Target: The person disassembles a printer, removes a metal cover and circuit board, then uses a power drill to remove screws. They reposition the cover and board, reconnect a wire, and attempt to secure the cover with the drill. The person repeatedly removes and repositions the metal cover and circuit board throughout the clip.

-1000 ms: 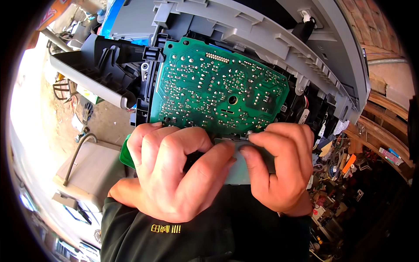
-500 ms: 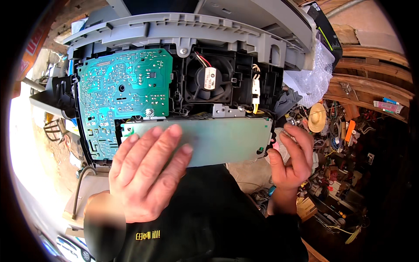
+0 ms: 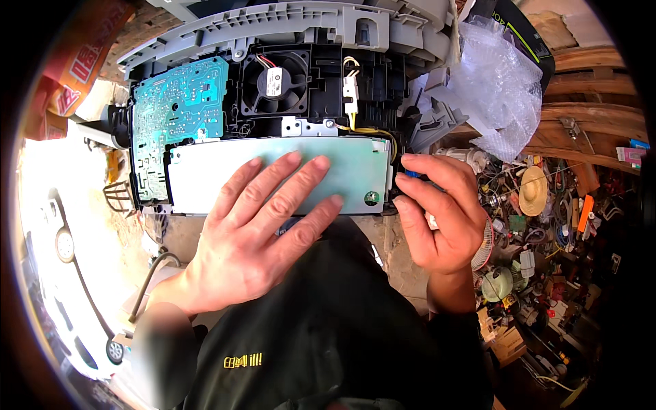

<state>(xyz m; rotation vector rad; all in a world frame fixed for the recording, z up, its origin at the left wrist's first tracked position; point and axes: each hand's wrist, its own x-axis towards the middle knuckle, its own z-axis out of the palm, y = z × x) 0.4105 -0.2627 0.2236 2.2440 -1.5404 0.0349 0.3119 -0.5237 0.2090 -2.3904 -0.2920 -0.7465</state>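
From afar I see the pale plate (image 3: 357,168) lying under the spread, ungripping left hand (image 3: 256,236), its right end just beside the curled right hand (image 3: 443,215), whose hold I cannot tell.

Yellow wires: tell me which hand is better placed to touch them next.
Likely the right hand: its curled fingers are close to the yellow wires, while the left hand lies spread over the pale panel.

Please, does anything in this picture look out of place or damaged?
Yes: a straw hat sits among jumbled clutter at right, an odd place for headwear. On the opened machine, the circuit board, cooling fan and pale plate under the left hand show no clear damage.
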